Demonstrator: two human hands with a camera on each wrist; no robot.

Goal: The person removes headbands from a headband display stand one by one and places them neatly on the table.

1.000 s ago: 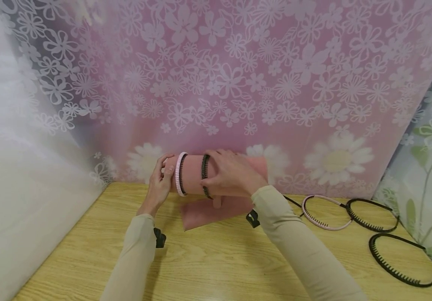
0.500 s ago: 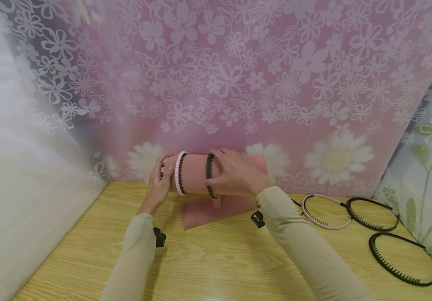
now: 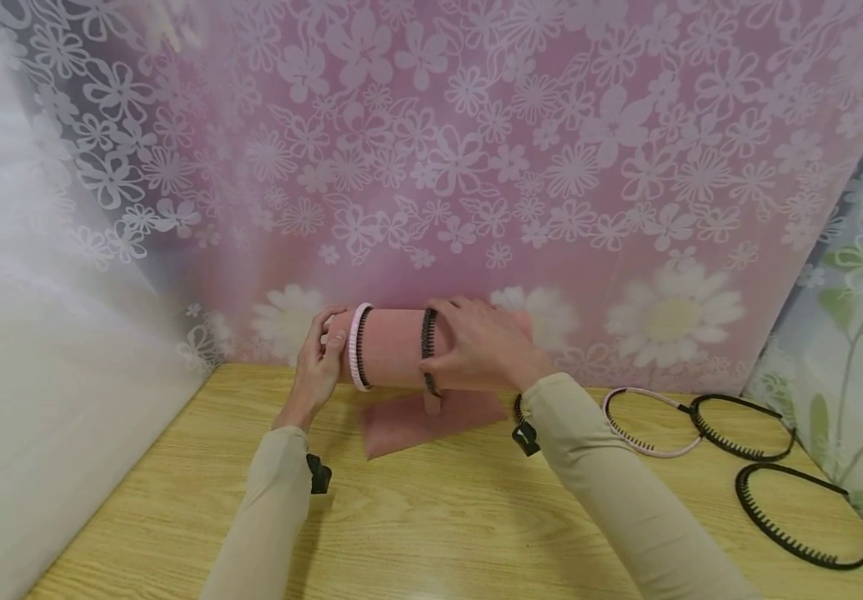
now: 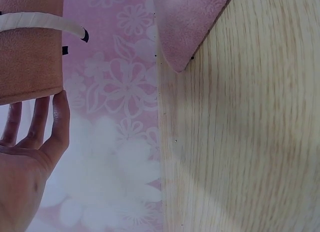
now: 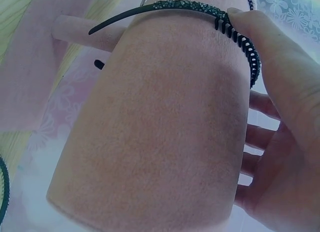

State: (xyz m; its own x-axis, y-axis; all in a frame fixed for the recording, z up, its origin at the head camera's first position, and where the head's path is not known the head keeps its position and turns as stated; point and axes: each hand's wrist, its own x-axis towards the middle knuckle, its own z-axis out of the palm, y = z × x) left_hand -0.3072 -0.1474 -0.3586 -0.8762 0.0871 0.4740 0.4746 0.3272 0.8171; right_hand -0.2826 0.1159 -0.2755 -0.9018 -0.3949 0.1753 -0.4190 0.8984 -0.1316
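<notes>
A pink padded headband stand [image 3: 393,350] has a sideways roll on a short post above a flat base [image 3: 401,427]. My left hand [image 3: 317,367] grips the roll's left end, its fingertips against the end rim in the left wrist view. Just right of that hand, a pale pink headband [image 3: 357,348] sits around the roll. Around the middle lies a dark toothed headband [image 3: 428,350], which shows a glittery top [image 5: 185,5] in the right wrist view. My right hand [image 3: 479,343] holds this dark headband, thumb on its near side, other fingers partly hidden behind the roll.
On the wooden table [image 3: 416,525] at the right lie a pink headband [image 3: 626,435], a black headband [image 3: 731,446] and another black headband [image 3: 784,540]. One more dark band [image 3: 519,408] is partly hidden by my right wrist. A flowered curtain [image 3: 439,167] hangs close behind the stand.
My right hand and the dark headband have slid a little to the right along the roll. The left hand and the pale pink headband stay in place.
</notes>
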